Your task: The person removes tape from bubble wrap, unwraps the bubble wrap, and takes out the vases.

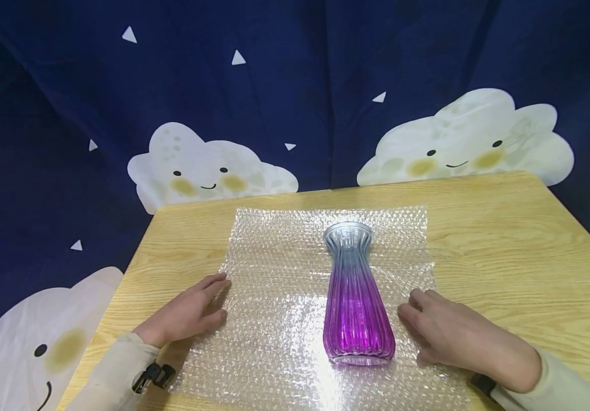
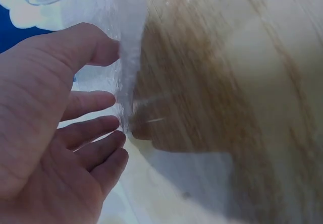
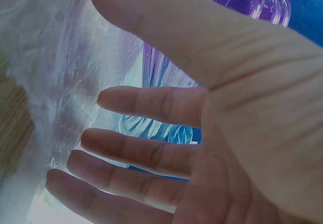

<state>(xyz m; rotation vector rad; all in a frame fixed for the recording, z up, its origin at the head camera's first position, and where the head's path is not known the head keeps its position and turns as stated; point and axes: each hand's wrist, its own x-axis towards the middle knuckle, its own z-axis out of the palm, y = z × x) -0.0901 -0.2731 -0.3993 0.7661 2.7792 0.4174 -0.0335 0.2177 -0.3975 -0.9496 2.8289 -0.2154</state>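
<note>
Head view: a ribbed purple-to-blue glass vase (image 1: 358,308) lies on a clear bubble-wrap sheet (image 1: 269,285) atop a pale wood-grain table (image 1: 521,240), between the left hand (image 1: 187,311) and the right hand (image 1: 454,331). Left wrist: loosely extended fingers at the sheet's edge. Right wrist: 4 extended fingers by the sheet, vase behind.

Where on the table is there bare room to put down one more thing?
The widest bare part of the table lies between the bubble wrap and the table's right edge, beyond the right hand. A narrower strip borders the wrap's left side, beyond the left hand. It looks crowded between the vase and the right hand.
</note>
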